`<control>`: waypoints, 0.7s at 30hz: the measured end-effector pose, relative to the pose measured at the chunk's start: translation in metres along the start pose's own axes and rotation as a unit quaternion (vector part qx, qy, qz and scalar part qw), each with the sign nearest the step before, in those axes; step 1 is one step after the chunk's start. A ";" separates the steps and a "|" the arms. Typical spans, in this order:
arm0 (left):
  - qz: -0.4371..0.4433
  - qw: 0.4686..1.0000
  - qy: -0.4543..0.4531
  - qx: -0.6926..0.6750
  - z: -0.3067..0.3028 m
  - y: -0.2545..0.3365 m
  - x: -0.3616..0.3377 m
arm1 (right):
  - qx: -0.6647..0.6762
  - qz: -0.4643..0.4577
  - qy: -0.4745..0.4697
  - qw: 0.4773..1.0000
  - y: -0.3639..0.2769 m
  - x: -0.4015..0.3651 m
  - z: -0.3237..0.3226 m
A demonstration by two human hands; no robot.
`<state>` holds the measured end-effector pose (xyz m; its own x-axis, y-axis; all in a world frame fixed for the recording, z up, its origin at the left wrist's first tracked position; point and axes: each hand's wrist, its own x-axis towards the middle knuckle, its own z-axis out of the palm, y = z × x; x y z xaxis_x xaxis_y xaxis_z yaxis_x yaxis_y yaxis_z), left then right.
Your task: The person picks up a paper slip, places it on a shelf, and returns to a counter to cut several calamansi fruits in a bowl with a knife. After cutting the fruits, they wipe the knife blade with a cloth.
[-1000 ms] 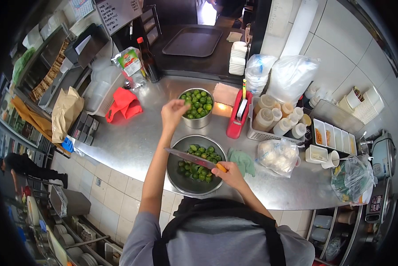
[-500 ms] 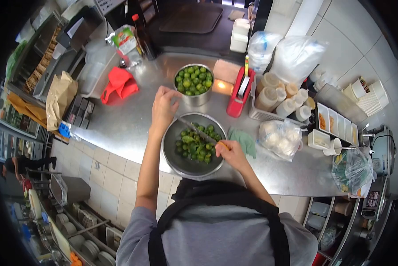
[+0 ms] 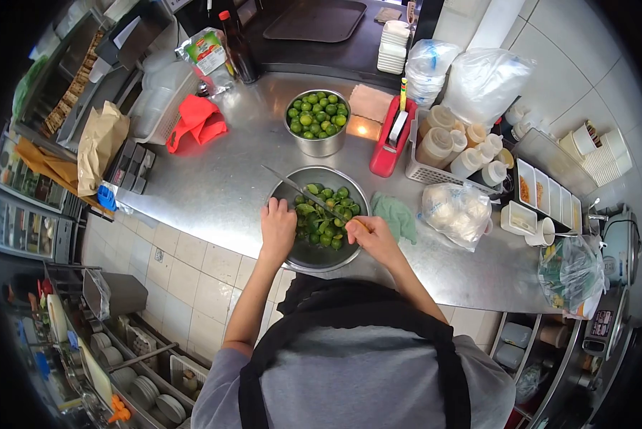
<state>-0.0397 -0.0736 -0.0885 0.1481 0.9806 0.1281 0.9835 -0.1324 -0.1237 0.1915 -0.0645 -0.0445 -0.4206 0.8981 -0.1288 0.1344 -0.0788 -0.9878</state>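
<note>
My right hand (image 3: 371, 236) is wrapped round the orange-yellow handle of a knife (image 3: 299, 189). Its blade slants up and left across a metal mixing bowl (image 3: 292, 262). Inside the bowl lie small green limes (image 3: 326, 230) with some leaves among them. At the bowl's left side, my left hand (image 3: 278, 227) has its fingers curled down over the rim, and the fingertips and anything in them are hidden. Behind the bowl stands a steel pot (image 3: 319, 146) full of whole green limes (image 3: 315, 114).
A green cloth (image 3: 394, 217) lies right of the bowl. Further right are a red tape dispenser (image 3: 387, 154), a basket of squeeze bottles (image 3: 424, 171) and a knotted plastic bag (image 3: 455, 212). On the left are a red cloth (image 3: 197, 123) and a brown paper bag (image 3: 103, 146).
My left hand has come down from beside the steel pot to the left side of the mixing bowl. My right hand still holds the knife over the bowl.
</note>
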 end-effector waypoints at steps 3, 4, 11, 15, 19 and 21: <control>-0.006 1.000 -0.019 -0.015 -0.004 0.001 -0.001 | 0.003 -0.006 0.007 1.000 -0.002 -0.001 0.000; -0.019 0.998 -0.010 -0.060 -0.011 0.001 -0.003 | -0.002 -0.006 0.010 1.000 -0.001 -0.001 -0.002; -0.166 0.713 -0.034 -0.680 -0.061 -0.007 -0.027 | -0.016 -0.017 0.049 0.999 0.002 0.003 -0.007; -0.218 0.444 -0.052 -0.868 -0.063 0.006 -0.036 | -0.157 -0.054 0.053 0.985 0.000 0.002 0.004; -0.225 0.372 -0.027 -0.900 -0.068 0.023 -0.034 | -0.233 -0.158 0.070 0.957 -0.008 -0.003 0.018; -0.221 0.378 -0.024 -0.899 -0.062 0.025 -0.033 | -0.261 -0.209 0.083 0.939 -0.010 -0.002 0.019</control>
<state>-0.0138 -0.1183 -0.0343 -0.0315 0.9602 -0.2777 -0.6011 0.2038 0.7728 0.1740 -0.0741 -0.0359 -0.3943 0.8619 0.3187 0.4282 0.4792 -0.7662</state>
